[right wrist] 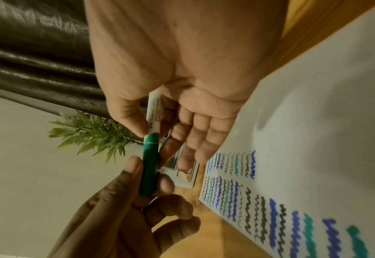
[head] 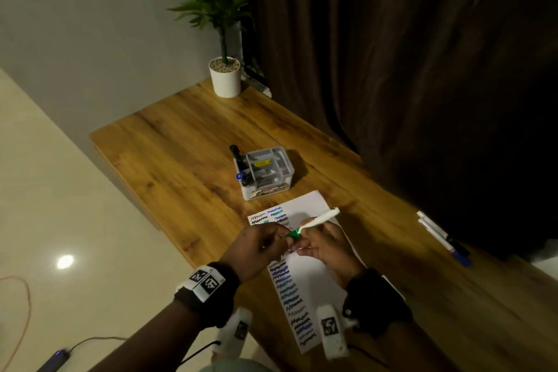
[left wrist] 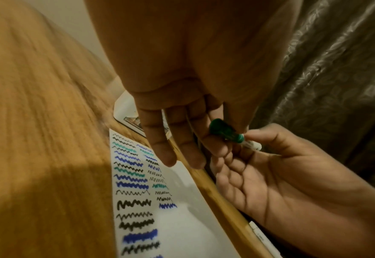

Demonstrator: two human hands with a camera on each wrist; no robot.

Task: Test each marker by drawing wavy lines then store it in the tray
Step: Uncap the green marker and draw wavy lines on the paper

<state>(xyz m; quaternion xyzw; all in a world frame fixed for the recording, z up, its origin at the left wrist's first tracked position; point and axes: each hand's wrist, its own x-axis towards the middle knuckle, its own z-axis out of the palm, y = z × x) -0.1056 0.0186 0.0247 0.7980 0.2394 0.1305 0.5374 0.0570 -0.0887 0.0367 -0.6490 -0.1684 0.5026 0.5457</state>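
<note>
A white marker (head: 320,218) with a green cap (head: 293,233) is held above the paper (head: 314,278), which carries several wavy lines in black, blue and green. My right hand (head: 324,246) pinches the white barrel (right wrist: 154,111) just behind the cap. My left hand (head: 261,246) pinches the green cap (right wrist: 149,167) between thumb and fingers; the cap (left wrist: 223,130) sits on the barrel's end. The clear tray (head: 265,172) stands beyond the paper, with dark and blue markers (head: 241,170) lying along its left side.
Two more markers (head: 442,235) lie at the table's right edge by the dark curtain. A potted plant (head: 225,75) stands at the far corner. The wooden table (head: 181,142) drops off to the floor on the left.
</note>
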